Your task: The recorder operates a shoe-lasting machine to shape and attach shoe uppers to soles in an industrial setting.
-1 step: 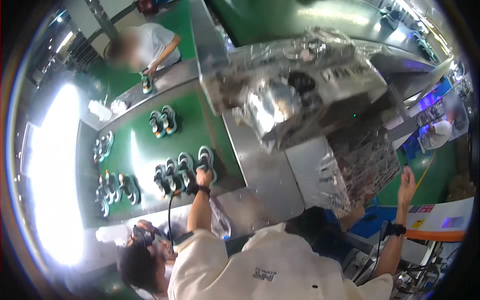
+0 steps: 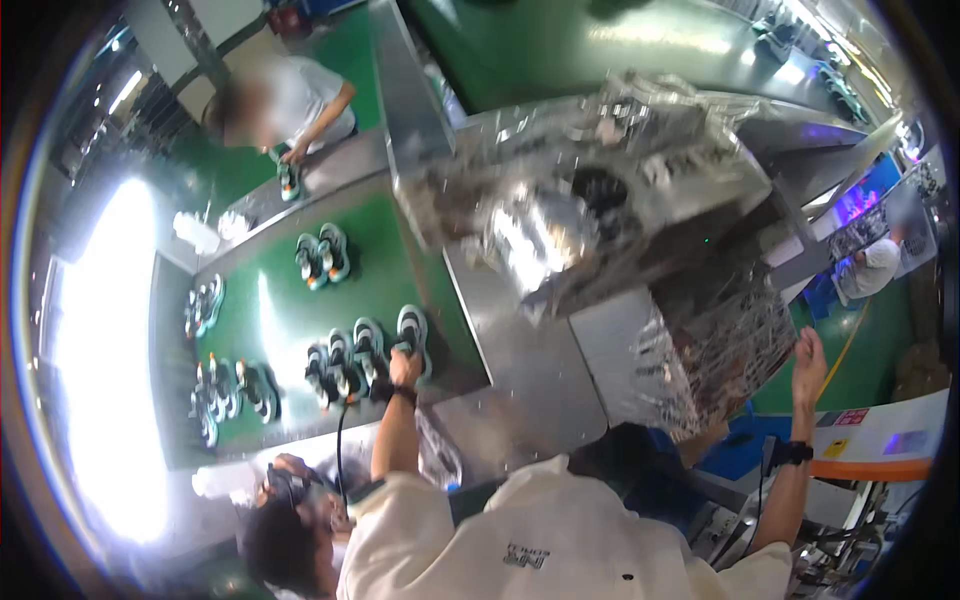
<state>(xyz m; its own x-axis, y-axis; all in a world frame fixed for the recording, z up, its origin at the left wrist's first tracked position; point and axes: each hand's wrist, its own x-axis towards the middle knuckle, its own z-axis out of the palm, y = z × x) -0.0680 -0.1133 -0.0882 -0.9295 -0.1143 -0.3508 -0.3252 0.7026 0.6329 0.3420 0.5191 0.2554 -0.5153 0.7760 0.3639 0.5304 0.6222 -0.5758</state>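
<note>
1. The left hand (image 2: 405, 368) reaches forward over the green bench (image 2: 275, 310), fingers closed on the heel of a grey-and-teal sneaker (image 2: 412, 330) standing just beyond it.
2. Three more sneakers (image 2: 345, 365) stand in a row immediately left of that hand, touching side by side.
3. The right hand (image 2: 808, 362) is raised, fingers spread wide and holding nothing, just beside a crinkled silvery foil sheet (image 2: 720, 350) to its left.
4. Far beyond the left hand, another person (image 2: 290, 105) bends over a sneaker.
</note>
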